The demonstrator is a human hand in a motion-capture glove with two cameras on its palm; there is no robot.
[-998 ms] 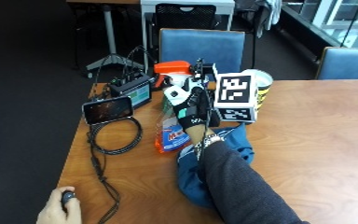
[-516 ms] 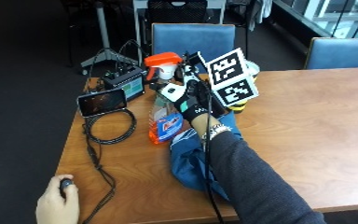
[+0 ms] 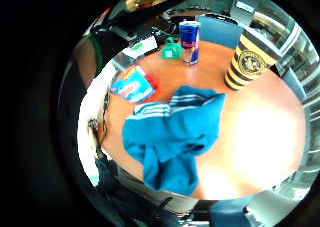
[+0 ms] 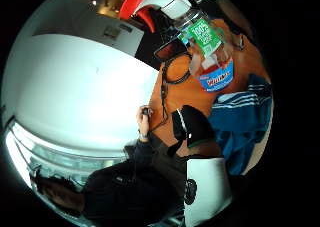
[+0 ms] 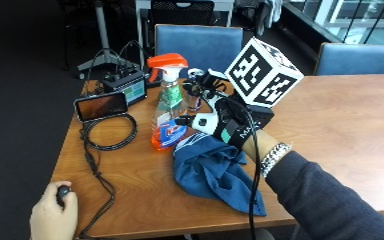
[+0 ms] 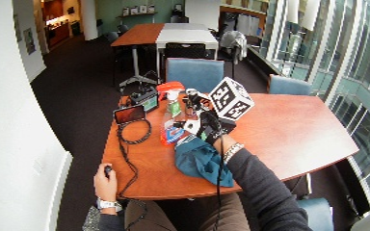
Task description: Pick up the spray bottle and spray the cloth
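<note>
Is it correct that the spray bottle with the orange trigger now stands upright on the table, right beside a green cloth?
Not quite: the cloth is blue, not green, as the outside view shows. The rest holds: the spray bottle with the orange trigger stands upright on the table, right beside that cloth, with the gloved right hand next to it.

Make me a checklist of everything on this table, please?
Surface: brown wooden table, rounded edge.
Job's things: clear spray bottle with orange trigger standing upright; crumpled blue cloth lying beside it.
Clutter: blue drink can, striped yellow-and-black cup, phone on a stand, small black box with a screen.
Hand: black-gloved right hand close beside the bottle; grip cannot be told.
Cables: black cable coiled under the phone, running to the bare hand.
Surroundings: blue chairs behind.
</note>
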